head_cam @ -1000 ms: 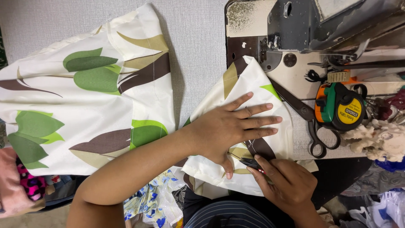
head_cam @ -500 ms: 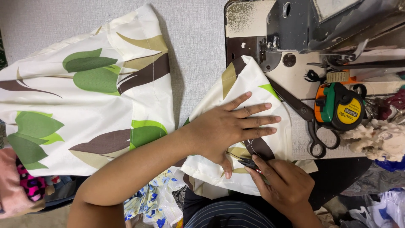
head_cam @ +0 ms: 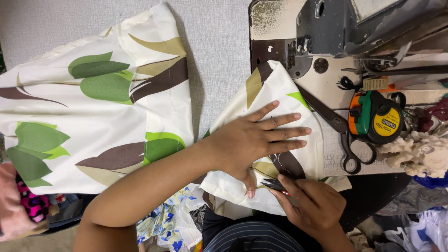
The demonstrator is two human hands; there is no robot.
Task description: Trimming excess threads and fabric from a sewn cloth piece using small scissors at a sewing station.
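My left hand lies flat, fingers spread, on a folded piece of cream fabric with green and brown leaf print, pressing it onto the sewing table. My right hand is at the fabric's near edge, pinching a small dark snipping tool whose tips touch the cloth just beside my left thumb. A larger piece of the same leaf fabric is spread out to the left.
The sewing machine stands at the back right on its table. Black scissors and an orange, green and yellow tape measure lie right of the fabric. Thread scraps and cloth heaps fill the right edge; pink cloth sits bottom left.
My right hand has shifted slightly along the fabric's near edge with the small tool. My left hand stays flat on the cloth.
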